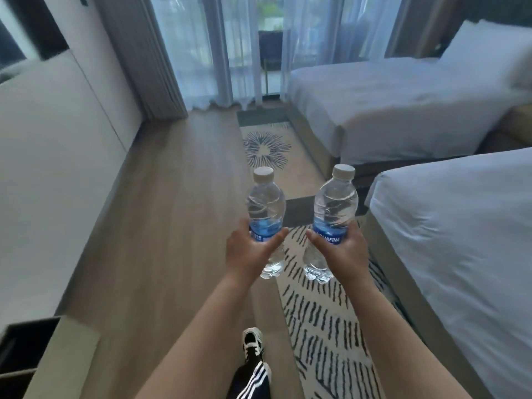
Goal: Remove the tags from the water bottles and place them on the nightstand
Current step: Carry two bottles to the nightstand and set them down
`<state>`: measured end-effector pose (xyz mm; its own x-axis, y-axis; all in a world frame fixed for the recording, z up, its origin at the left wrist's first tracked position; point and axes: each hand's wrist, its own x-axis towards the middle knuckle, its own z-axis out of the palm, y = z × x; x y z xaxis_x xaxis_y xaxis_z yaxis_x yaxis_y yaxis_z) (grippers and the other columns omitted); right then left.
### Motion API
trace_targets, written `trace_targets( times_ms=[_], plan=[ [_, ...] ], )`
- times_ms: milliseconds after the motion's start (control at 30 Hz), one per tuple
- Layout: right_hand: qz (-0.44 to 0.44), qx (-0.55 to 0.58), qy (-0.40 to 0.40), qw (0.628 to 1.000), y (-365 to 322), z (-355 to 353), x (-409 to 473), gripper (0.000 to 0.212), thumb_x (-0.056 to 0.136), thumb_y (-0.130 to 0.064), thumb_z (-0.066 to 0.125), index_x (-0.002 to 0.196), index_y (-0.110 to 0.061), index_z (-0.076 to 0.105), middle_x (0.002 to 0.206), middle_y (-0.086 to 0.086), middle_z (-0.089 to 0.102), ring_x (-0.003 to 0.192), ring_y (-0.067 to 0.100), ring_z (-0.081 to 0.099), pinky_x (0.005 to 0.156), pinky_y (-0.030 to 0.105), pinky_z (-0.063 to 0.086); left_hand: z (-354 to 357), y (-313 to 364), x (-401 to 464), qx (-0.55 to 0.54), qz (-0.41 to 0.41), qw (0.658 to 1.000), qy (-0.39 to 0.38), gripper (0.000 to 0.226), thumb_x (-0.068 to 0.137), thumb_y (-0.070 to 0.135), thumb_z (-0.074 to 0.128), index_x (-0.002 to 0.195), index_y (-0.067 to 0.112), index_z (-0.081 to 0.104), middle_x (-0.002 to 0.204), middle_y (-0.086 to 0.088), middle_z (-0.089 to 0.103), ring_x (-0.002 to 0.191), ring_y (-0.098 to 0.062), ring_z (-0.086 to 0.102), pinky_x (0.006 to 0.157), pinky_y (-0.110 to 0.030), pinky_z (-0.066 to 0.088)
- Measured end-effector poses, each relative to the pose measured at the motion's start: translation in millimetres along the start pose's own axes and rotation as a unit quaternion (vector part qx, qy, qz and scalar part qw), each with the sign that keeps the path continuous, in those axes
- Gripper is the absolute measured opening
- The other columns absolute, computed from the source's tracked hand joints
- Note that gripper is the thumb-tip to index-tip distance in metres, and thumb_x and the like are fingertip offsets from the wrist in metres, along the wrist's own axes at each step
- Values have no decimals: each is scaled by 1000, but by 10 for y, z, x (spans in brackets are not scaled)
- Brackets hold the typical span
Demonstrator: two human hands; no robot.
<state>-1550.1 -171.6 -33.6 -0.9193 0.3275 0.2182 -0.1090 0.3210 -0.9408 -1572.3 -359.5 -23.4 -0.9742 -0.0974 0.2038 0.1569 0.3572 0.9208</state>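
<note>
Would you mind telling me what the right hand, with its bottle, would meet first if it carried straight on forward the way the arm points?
Probably nothing close: the right hand and its bottle point over the patterned rug toward the far bed; depth is unclear.

Left bottle (266,208): clear glossy plastic you hold, matt white cap, shiny blue label.
Right bottle (334,208): same clear ribbed plastic.
Floor (161,220): smooth wood-look planks, satin.
Rug (325,321): woven cloth, matt.
Bed covers (449,226): white cloth, slightly creased.
Curtains (213,47): sheer fabric.
</note>
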Motion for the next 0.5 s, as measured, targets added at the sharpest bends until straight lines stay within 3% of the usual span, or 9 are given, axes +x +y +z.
trace_targets(
  times_ms=[100,233,367,500],
  plan=[
    [0,-5,19,1000,171,154,607,57,68,-42,82,114,-28,52,100,-16,62,90,-8,60,68,4,45,268,-100,703,2,20,1000,-9,53,55,67,76,94,34,62,82,18,68,74,4,66,64,-18,54],
    [13,-17,43,999,290,435,1550,58,68,-42,81,116,-29,51,103,-15,62,94,-5,60,71,7,45,602,-211,1772,-4,34,998,-52,54,61,57,81,102,28,61,83,20,65,75,8,64,63,-12,51],
    [38,-18,63,997,362,579,2436,56,67,-45,81,113,-35,50,105,-17,62,94,-4,61,73,10,47,920,-199,2724,3,50,994,-94,52,63,55,80,102,34,53,83,28,58,75,16,59,60,-6,47],
    [54,-33,111,992,480,586,3173,58,64,-51,80,111,-36,50,102,-18,64,90,-10,60,66,6,47,1293,-150,3491,-6,55,990,-129,58,65,49,82,112,24,59,90,21,64,83,4,64,68,-15,53]
  ],
)
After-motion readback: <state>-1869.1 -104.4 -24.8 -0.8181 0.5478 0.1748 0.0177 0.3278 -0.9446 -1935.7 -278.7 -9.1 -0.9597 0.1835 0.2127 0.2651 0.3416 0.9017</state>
